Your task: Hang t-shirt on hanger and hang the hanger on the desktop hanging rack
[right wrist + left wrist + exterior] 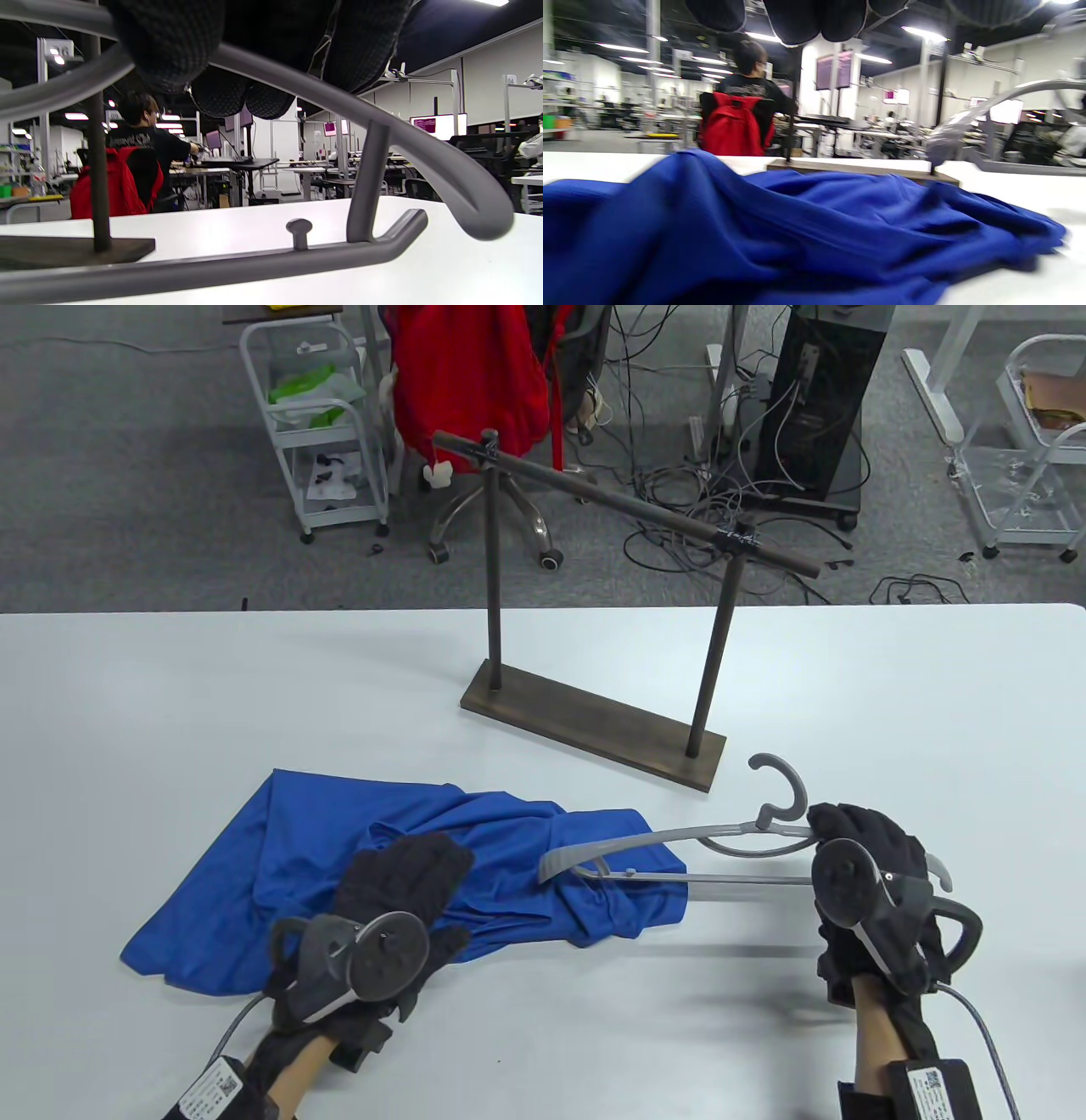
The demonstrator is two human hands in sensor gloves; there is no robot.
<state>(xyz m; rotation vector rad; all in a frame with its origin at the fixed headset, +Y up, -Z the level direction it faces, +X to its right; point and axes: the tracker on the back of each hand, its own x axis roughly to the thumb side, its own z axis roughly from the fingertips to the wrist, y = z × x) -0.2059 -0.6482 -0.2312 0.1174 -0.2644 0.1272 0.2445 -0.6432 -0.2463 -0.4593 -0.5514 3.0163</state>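
Observation:
The blue t-shirt (280, 865) lies crumpled on the white table (170, 704), left of centre; it fills the lower left wrist view as blue t-shirt (780, 237). My left hand (407, 874) rests on top of it with the fingers laid on the cloth. My right hand (857, 840) grips the grey hanger (730, 836) by its right shoulder, hook (785, 785) pointing away from me. The hanger's left tip (551, 865) sits at the shirt's right edge. In the right wrist view my fingers (178, 42) curl over the hanger (424, 148). The dark hanging rack (594, 725) stands behind, its bar (628, 504) bare.
The rack's base lies just beyond the hanger hook, seen as a dark rack base (63, 250) in the right wrist view. Past the far table edge stand a chair with a red backpack (467, 381), a white cart (327, 432), floor cables and a black tower (819, 407).

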